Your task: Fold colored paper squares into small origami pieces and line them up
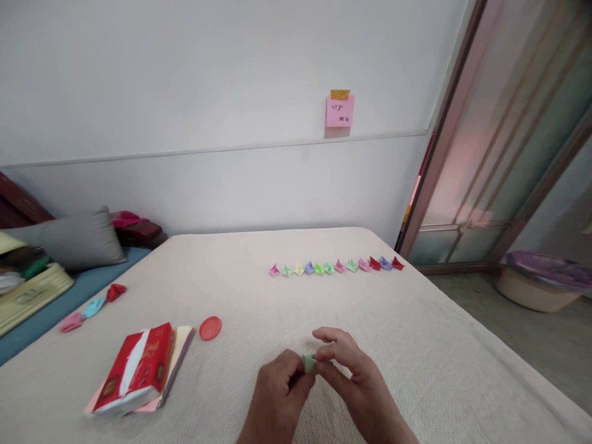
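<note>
A small folded piece of pale green paper is held between both hands, low in the middle of the view. My left hand pinches its left side with thumb and curled fingers. From the right, my right hand grips the paper's other edge between thumb and index finger, its other fingers lifted and bent. Further back on the cloth-covered table stands a row of small folded paper shapes in pink, green, yellow, blue and red. The paper's underside is hidden by the fingers.
Left of my hands lies a red tissue pack on coloured paper sheets, with a red round lid beside it. Folded papers lie near the left edge. A pink note hangs on the wall. A tub stands at right.
</note>
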`<state>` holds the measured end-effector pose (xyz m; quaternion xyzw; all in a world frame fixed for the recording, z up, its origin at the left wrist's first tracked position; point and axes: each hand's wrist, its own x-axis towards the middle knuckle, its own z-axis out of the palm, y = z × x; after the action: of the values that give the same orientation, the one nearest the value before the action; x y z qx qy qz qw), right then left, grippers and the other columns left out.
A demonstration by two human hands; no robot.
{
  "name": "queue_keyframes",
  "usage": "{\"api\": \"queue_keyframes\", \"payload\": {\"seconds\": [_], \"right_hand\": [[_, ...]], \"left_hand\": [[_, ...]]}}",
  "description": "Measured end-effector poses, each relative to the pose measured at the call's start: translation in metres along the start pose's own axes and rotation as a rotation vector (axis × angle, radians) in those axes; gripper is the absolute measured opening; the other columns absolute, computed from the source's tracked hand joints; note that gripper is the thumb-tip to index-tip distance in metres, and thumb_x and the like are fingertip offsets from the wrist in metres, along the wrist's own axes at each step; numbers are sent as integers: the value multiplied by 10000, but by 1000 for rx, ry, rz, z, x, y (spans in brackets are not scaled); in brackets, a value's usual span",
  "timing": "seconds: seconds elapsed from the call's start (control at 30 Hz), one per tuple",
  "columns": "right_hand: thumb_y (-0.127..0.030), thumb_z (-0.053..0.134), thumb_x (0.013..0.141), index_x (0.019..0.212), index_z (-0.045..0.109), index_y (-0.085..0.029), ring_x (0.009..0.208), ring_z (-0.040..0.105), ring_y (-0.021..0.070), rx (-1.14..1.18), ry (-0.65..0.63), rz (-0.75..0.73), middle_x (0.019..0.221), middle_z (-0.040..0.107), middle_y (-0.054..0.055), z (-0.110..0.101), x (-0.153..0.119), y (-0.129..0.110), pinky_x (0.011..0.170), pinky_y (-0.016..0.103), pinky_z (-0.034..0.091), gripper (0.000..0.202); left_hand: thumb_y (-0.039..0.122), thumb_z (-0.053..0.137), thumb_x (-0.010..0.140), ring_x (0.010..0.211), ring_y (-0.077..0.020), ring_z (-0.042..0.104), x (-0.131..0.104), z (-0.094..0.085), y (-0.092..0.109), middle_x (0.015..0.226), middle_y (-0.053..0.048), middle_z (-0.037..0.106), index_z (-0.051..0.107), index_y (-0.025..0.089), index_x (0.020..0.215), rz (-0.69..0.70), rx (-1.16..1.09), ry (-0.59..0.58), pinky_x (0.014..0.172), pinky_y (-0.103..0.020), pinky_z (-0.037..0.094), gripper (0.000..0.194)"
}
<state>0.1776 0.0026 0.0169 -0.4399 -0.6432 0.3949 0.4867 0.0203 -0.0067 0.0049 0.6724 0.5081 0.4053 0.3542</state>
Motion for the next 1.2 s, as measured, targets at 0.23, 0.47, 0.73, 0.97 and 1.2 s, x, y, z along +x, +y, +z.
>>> {"api": "queue_keyframes", "payload": {"seconds": [0.23, 0.47, 0.73, 0.97, 1.2], "right_hand": [[-210, 639, 743, 605, 645, -190, 594, 402, 135, 344, -66, 236, 598, 494, -30, -3, 3, -1, 574, 264, 306, 139], [-241, 668, 741, 641, 637, -152, 547, 417, 112, 673, -170, 381, 583, 568, -6, 9, -2, -3, 538, 246, 268, 138], [-149, 632, 725, 615, 612, -141, 494, 348, 78, 643, -199, 424, 541, 492, -42, 8, -1, -1, 492, 234, 198, 112], [-237, 698, 678, 587, 624, -151, 491, 451, 97, 667, -180, 481, 502, 544, -27, 11, -1, -1, 496, 227, 274, 146], [-172, 626, 683, 608, 630, -150, 506, 455, 100, 691, -186, 508, 539, 550, -15, 10, -1, -6, 504, 224, 291, 79]], "left_hand": [[362, 536, 878, 578, -124, 481, 2, -12, 15, 592, -10, 560, 633, 138, 707, -230, -627, -98, 572, -247, 373, 298], [271, 684, 788, 535, -82, 452, 2, -3, 4, 635, 9, 550, 665, 147, 874, -305, -974, -142, 485, -204, 312, 152], [203, 700, 758, 506, -60, 422, 2, -8, 0, 683, 22, 542, 633, 158, 825, -335, -984, -170, 456, -206, 254, 104], [212, 727, 732, 518, -84, 446, 1, -8, 3, 593, 17, 558, 607, 156, 847, -305, -953, -249, 498, -230, 245, 176], [259, 718, 750, 491, -67, 401, 0, -11, 6, 587, 16, 550, 615, 144, 763, -364, -910, -236, 478, -221, 226, 155]]}}
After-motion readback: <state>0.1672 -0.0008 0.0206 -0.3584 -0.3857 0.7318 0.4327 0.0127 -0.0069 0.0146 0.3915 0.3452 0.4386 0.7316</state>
